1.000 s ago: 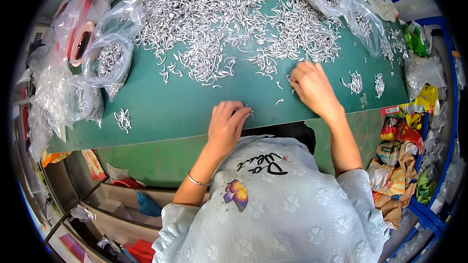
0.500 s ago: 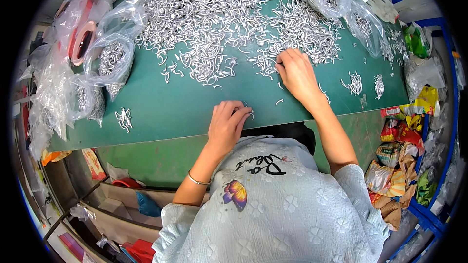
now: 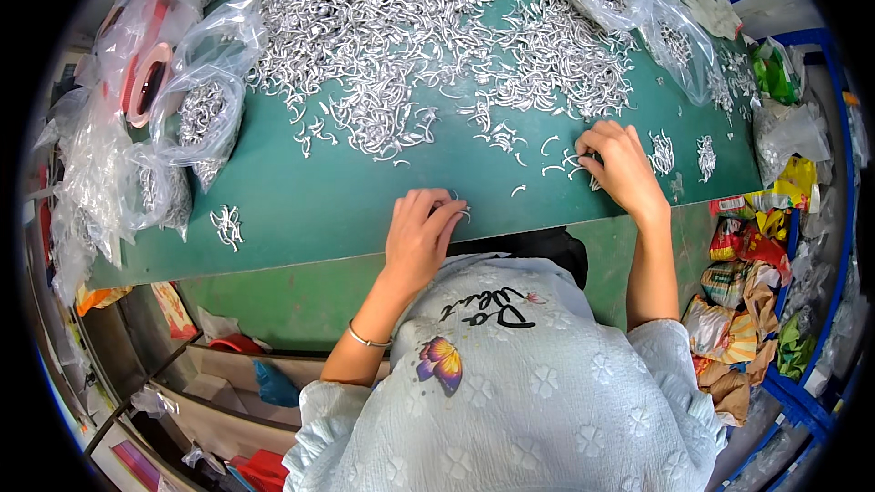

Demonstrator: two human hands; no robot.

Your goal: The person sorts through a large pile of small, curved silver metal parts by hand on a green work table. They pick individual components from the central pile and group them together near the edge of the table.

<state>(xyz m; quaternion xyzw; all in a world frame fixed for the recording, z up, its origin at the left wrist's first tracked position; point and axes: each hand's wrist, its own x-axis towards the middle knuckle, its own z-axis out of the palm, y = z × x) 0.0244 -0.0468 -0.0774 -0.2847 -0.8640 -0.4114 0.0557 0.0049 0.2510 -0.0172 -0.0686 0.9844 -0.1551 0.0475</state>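
A large heap of small curved silver metal pieces covers the far part of the green table. Near the front edge, my left hand rests with thumb and fingers pinched together. The tip of one curved silver metal piece pokes out of them. My right hand is farther right, its fingers curled down at the table beside a few loose metal pieces. What its fingertips grip, if anything, is hidden. Just right of it lie two small piles, one nearer and one farther out.
Clear plastic bags of metal pieces crowd the table's left side, with a pink-rimmed object among them. More bags and a pale glove lie at far right. A small pile sits front left. Packets fill the blue-framed rack at right.
My right hand has moved right and slightly nearer, from the heap's edge to beside the small right-hand piles. Loose pieces now show by its fingers. My left hand has stayed nearly in place.
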